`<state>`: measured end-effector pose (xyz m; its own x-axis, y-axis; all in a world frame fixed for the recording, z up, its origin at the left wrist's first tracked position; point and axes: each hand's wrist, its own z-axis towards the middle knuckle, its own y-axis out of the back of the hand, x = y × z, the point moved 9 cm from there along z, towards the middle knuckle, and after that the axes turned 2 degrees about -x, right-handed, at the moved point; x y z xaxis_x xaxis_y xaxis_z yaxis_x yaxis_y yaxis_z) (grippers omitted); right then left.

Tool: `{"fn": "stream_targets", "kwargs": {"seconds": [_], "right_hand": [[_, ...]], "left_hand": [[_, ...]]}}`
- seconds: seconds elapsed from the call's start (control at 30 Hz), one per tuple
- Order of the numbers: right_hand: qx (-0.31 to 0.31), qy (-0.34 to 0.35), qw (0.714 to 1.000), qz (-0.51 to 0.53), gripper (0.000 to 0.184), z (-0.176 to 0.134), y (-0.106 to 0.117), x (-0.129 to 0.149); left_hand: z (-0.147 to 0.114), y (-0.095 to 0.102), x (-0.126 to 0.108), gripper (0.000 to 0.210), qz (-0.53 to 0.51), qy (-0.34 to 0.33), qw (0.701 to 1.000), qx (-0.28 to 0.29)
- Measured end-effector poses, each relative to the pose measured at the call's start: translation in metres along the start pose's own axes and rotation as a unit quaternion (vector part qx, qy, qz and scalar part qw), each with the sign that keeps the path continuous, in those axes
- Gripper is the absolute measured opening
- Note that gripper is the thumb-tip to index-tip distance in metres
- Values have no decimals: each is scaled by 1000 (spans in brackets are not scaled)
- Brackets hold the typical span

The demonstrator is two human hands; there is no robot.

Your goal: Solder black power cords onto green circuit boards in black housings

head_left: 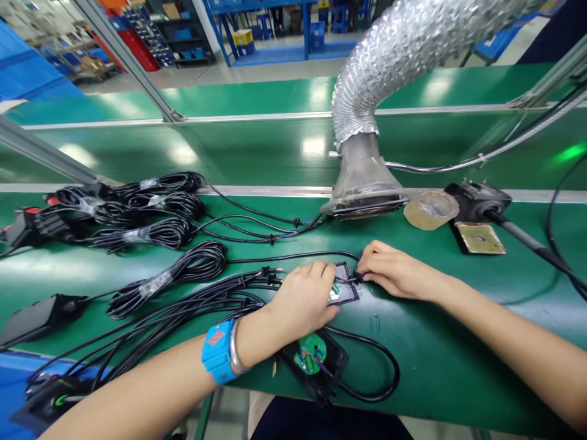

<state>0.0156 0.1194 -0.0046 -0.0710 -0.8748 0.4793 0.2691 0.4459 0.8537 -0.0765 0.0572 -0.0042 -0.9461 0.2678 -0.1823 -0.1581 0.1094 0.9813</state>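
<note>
My left hand (306,293), with a blue wrist strap (218,351) on its arm, is closed over a small open black housing (352,292). Part of a green circuit board (335,291) shows inside it; the rest lies under my fingers. At the housing's right edge, my right hand (389,269) pinches the end of a black cable (321,255) by its strain relief (358,277). Whether the strain relief sits in the housing wall, I cannot tell. Just below my left hand lies a second open black housing (337,360) with a round green circuit board (312,353) and coloured wires.
Bundled black cables (174,278) and several loose cable ends lie to the left. A fume extraction hood (364,183) on a silver duct (367,79) hangs beyond my hands. A yellowish round container (431,211) and a soldering iron stand (479,205) with a sponge (480,238) are at right.
</note>
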Motion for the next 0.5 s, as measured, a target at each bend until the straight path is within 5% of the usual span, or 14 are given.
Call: {"fn": "stream_targets", "kwargs": {"seconds": [0.23, 0.5], "right_hand": [[-29, -36, 999, -16, 22, 2, -3, 1], [142, -99, 983, -61, 22, 26, -21, -10]], "left_hand": [[-2, -5, -5, 75, 32, -15, 999, -13], [-4, -9, -15, 62, 86, -62, 994, 4]]}}
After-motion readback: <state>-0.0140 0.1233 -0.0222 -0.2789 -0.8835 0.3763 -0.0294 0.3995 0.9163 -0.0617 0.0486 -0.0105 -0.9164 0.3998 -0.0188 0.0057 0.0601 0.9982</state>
